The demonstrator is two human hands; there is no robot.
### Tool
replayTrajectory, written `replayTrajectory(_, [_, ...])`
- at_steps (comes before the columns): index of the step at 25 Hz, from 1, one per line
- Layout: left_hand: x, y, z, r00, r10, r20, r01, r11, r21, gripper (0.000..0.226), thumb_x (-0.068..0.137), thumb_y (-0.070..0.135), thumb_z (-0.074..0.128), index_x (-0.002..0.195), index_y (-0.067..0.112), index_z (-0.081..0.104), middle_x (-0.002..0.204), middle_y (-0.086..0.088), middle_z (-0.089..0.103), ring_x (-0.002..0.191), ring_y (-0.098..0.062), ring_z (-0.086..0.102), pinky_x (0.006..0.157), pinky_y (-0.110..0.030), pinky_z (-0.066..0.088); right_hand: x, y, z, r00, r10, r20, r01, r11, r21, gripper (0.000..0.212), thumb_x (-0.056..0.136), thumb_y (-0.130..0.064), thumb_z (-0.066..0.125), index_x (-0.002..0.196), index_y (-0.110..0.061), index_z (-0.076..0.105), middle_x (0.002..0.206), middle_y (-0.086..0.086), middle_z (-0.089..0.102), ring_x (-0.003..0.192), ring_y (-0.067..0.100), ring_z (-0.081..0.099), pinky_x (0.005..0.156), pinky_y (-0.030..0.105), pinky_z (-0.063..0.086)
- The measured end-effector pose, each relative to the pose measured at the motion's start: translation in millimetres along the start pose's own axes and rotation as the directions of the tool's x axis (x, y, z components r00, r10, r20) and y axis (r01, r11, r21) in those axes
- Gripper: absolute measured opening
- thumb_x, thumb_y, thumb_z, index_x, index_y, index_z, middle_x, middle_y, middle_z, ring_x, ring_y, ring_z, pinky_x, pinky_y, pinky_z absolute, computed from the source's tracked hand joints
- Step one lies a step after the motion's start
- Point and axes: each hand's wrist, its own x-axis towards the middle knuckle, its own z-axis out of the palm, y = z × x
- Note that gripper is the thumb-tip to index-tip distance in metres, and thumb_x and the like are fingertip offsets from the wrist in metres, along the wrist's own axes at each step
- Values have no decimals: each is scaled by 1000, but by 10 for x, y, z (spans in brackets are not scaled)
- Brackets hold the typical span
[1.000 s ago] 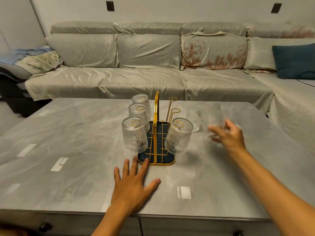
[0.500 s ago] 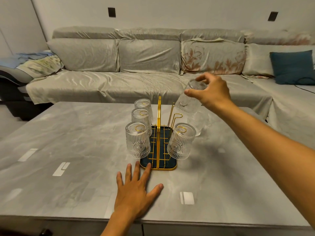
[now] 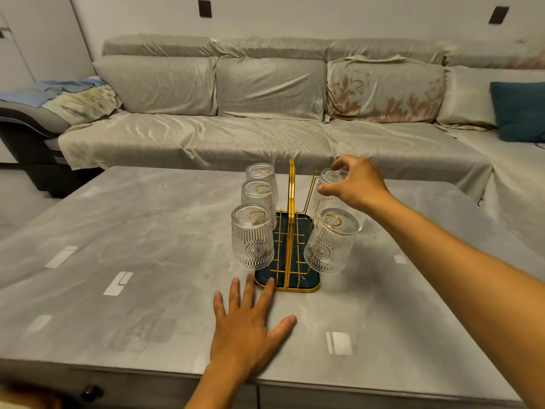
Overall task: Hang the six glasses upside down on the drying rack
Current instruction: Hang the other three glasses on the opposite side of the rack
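A gold wire drying rack on a dark tray stands mid-table. Three ribbed clear glasses hang upside down on its left side: front, middle, back. Another glass hangs on the front right peg. My right hand grips the base of an upside-down glass, low over the right side of the rack, just behind the front right glass. A bare gold peg stands next to it. My left hand lies flat on the table, fingertips at the tray's front edge.
The grey marble-look table has its near edge close to me. A long grey sofa runs behind the table, with a teal cushion at the right.
My right hand picked a glass off the table right of the rack, lifted and turned it over, and has brought it down onto the rack's right side. My left hand stayed flat.
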Motion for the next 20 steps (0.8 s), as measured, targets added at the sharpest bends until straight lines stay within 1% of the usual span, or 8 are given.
replayTrajectory(2, [-5, 5, -5, 1000, 1, -1, -1, 1000, 0, 87, 72, 90, -1, 147, 50, -14, 161, 2, -21, 146, -26, -25, 114, -56, -20, 12, 4, 30, 999, 13, 41, -13, 1000, -21, 58, 58, -34, 86, 108, -18, 63, 114, 7, 63, 102, 23, 57, 82, 36, 50])
replayTrajectory(6, [-16, 2, -3, 1000, 2, -4, -2, 1000, 2, 85, 73, 89, 1, 147, 50, -14, 161, 2, -20, 147, -26, -24, 114, -57, -18, 44, 8, 127, 990, 53, 129, -42, 995, -86, 60, 56, -31, 87, 108, -18, 61, 118, 10, 61, 102, 28, 56, 83, 43, 53])
replayTrajectory(9, [-11, 6, 1, 1000, 1, 0, -1, 1000, 7, 84, 74, 89, 1, 147, 50, -15, 161, 2, -20, 147, -26, -23, 114, -57, -18, 78, -5, 204, 980, 80, 181, -56, 989, -136, 58, 57, -28, 86, 106, -19, 59, 116, 9, 61, 95, 27, 57, 75, 40, 53])
replayTrajectory(13, [-6, -5, 6, 1000, 4, 5, -4, 1000, 6, 84, 73, 90, 0, 146, 51, -15, 161, 2, -20, 146, -27, -24, 114, -58, -17, 104, 11, 221, 969, 113, 219, -84, 987, -134, 56, 59, -26, 85, 107, -21, 55, 118, 8, 59, 96, 26, 55, 78, 41, 53])
replayTrajectory(16, [-11, 3, -2, 1000, -3, 10, 3, 1000, 4, 85, 72, 90, -1, 146, 51, -17, 161, 2, -21, 146, -26, -24, 114, -57, -18, 74, 19, 240, 964, 103, 247, -73, 989, -128, 55, 62, -26, 82, 109, -21, 54, 120, 8, 58, 98, 25, 54, 77, 39, 50])
replayTrajectory(18, [-16, 7, -6, 1000, -2, 13, 2, 1000, 4, 85, 73, 89, -1, 146, 51, -17, 161, 1, -21, 146, -26, -25, 114, -57, -18, 43, 33, 191, 971, 63, 232, -61, 998, -15, 49, 70, -35, 77, 112, -20, 57, 120, 3, 58, 104, 23, 54, 81, 37, 47])
replayTrajectory(19, [-17, 4, -9, 1000, -2, 13, 2, 1000, 4, 84, 73, 89, 0, 146, 50, -17, 161, 1, -21, 146, -26, -25, 114, -57, -18, 9, 66, 144, 983, 61, 170, -77, 993, 91, 45, 75, -42, 72, 111, -19, 59, 118, -1, 59, 105, 20, 54, 83, 37, 46])
replayTrajectory(20, [-15, -1, -16, 1000, -1, 12, 1, 1000, 6, 84, 73, 89, -1, 146, 50, -17, 161, 1, -21, 146, -26, -24, 114, -57, -18, -34, 133, 92, 994, 89, 66, -100, 976, 193, 41, 79, -46, 66, 109, -19, 60, 116, -2, 61, 104, 19, 55, 85, 37, 47])
